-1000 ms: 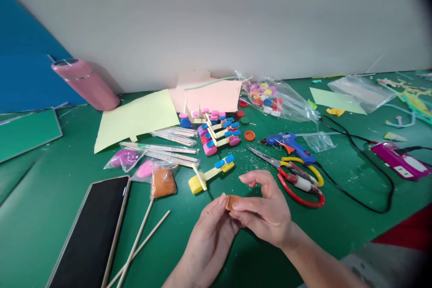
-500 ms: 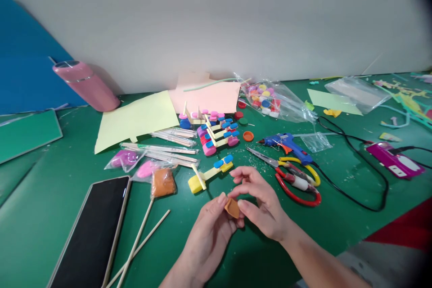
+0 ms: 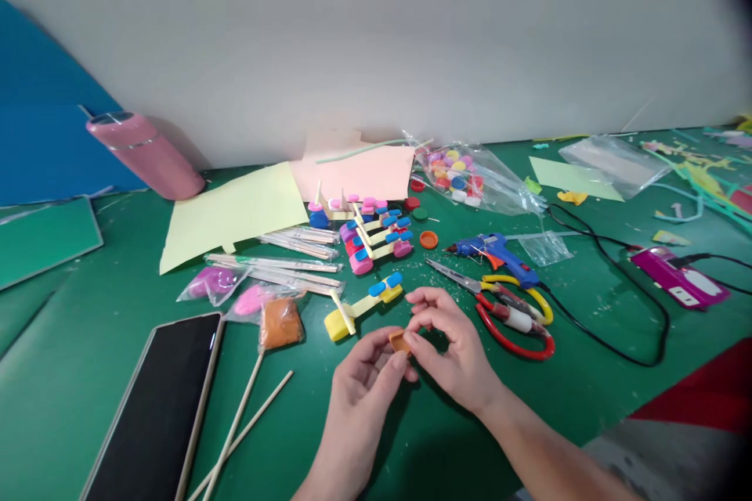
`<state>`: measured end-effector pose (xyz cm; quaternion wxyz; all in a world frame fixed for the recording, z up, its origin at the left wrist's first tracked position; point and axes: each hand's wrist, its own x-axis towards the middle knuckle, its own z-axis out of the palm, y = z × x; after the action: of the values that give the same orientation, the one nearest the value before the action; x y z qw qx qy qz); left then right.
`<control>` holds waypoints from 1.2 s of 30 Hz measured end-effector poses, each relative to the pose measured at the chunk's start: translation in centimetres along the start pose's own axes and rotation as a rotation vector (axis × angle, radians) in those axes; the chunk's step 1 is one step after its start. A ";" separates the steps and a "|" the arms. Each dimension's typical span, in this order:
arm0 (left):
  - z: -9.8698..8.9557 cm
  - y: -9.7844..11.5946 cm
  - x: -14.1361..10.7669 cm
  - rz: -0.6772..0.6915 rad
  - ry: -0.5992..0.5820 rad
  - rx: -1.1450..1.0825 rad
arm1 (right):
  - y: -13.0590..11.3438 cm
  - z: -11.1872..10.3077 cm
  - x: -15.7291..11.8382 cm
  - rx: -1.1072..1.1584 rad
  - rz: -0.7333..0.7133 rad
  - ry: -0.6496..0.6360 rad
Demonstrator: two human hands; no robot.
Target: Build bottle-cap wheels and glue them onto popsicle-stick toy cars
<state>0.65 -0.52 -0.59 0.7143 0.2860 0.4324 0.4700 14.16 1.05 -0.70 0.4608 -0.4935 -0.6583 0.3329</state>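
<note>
A small orange-brown piece (image 3: 399, 342) is pinched between both hands, just above the green table. My left hand (image 3: 367, 387) grips it from the left and below, thumb at its lower edge. From the right, my right hand (image 3: 450, 344) holds its other side with thumb and index finger. Right behind the hands lies a yellow piece with a pale stick and blue ovals (image 3: 369, 303). Similar colourful assemblies (image 3: 379, 239) are grouped farther back. A bagged orange clay block (image 3: 280, 322) sits to the left of my hands.
Scissors (image 3: 517, 313) and a blue glue gun (image 3: 497, 250) with a black cord lie to the right. A phone (image 3: 156, 407) and two crossed wooden sticks (image 3: 250, 415) are at the left front. A pink bottle (image 3: 150, 156) leans at the back left.
Both hands have turned the small orange-brown piece, which now sits slightly higher and shows a hollow side. My left hand's fingers have curled more behind it. The view has shifted slightly.
</note>
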 end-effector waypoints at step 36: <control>-0.3 -0.2 -0.2 0.444 0.073 0.720 | 0.8 0.2 -0.4 -0.243 -0.295 0.038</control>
<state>0.39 -0.79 -0.84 0.4345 0.5867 0.5217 0.4413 14.29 0.91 -1.61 0.4538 -0.4497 -0.7502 0.1702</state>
